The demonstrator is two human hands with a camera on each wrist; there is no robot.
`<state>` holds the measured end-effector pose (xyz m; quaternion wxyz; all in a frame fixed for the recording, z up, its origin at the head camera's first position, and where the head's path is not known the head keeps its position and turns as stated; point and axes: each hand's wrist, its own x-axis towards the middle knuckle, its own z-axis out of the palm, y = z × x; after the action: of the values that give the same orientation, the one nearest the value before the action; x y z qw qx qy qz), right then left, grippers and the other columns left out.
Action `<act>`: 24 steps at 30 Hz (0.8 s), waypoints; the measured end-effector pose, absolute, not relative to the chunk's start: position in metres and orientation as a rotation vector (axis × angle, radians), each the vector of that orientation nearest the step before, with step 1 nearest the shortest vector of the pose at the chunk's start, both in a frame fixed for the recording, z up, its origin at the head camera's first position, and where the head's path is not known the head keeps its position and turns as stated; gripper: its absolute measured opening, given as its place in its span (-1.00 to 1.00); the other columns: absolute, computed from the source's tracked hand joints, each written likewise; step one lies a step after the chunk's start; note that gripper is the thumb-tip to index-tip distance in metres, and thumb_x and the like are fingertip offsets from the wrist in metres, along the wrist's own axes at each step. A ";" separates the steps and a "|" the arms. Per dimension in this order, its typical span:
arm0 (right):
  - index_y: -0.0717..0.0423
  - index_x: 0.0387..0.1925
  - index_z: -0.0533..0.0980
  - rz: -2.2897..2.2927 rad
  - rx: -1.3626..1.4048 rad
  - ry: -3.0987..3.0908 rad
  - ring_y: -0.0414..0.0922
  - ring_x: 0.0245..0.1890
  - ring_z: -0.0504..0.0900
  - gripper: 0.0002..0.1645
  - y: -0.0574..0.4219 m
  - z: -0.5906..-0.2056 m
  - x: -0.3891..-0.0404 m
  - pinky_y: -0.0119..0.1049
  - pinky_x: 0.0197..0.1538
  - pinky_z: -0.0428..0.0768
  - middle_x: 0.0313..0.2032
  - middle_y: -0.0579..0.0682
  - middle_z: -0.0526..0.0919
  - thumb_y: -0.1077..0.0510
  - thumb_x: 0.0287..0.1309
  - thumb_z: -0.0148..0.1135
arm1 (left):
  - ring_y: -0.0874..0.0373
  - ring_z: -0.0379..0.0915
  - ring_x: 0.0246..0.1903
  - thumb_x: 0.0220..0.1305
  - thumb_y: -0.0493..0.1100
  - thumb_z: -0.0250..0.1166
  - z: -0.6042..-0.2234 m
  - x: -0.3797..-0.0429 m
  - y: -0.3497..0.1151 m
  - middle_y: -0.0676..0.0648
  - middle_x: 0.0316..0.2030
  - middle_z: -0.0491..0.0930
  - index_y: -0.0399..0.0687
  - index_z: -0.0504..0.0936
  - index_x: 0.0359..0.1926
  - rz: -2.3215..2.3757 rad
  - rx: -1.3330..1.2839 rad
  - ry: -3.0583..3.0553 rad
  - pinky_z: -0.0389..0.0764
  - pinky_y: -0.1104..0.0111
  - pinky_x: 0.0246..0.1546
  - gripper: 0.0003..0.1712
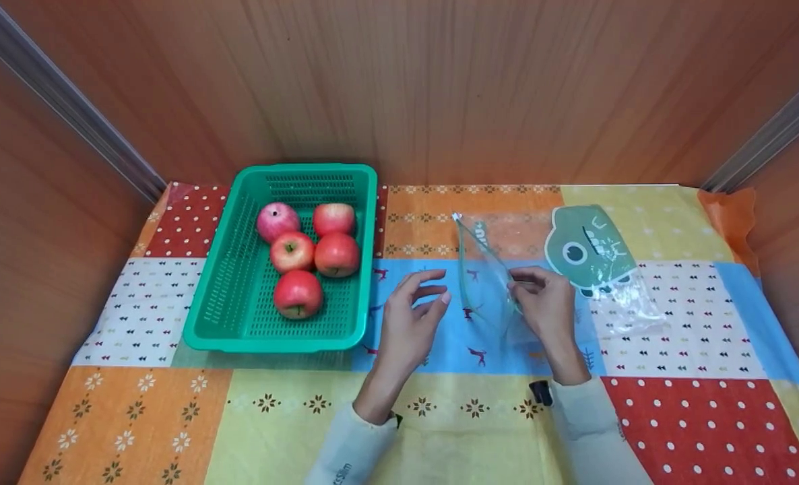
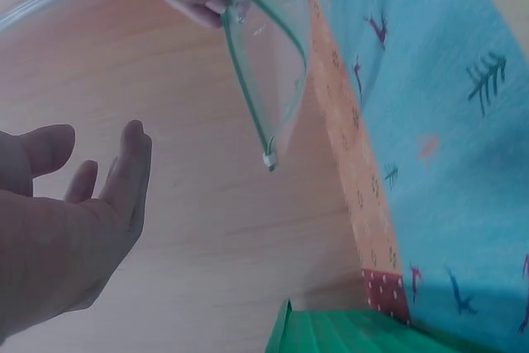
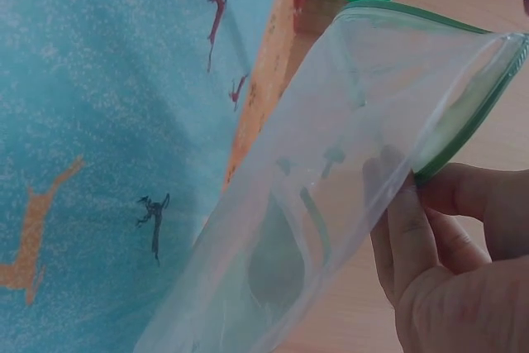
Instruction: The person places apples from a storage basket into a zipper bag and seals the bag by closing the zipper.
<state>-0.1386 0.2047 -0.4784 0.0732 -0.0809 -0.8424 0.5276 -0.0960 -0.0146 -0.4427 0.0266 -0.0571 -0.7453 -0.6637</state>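
Observation:
A clear zip bag (image 1: 595,249) with a green cartoon face printed on it lies to the right of the middle, its green-edged mouth parted. My right hand (image 1: 546,303) pinches one side of that mouth between thumb and fingers, as the right wrist view also shows on the green edge (image 3: 463,142). My left hand (image 1: 413,316) hovers left of the bag's mouth, fingers loosely bent and holding nothing. In the left wrist view a white slider (image 2: 269,159) sits at the corner of the mouth, apart from the left fingers (image 2: 132,163).
Left of my hands stands a green plastic basket (image 1: 201,323) with several red apples (image 1: 298,294) in it. A patchwork cloth (image 1: 292,417) covers the table. Wooden panels (image 1: 399,94) rise behind and at both sides.

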 end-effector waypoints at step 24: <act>0.34 0.08 0.70 1.536 -0.245 -2.560 0.21 0.05 0.78 -0.71 0.206 -0.478 -0.137 -0.27 0.10 0.72 0.04 0.31 0.75 0.39 0.37 0.29 | -0.22 0.63 0.18 0.46 -0.38 0.31 -0.435 -0.109 -0.092 -0.33 0.23 0.62 -0.37 0.58 0.27 -1.890 -0.008 -2.269 0.63 -0.02 0.23 -0.60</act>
<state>-0.1373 0.2061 -0.4782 0.0731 -0.0816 -0.8524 0.5113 -0.1088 -0.0922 -0.4354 0.0940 -0.0025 -0.7649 -0.6372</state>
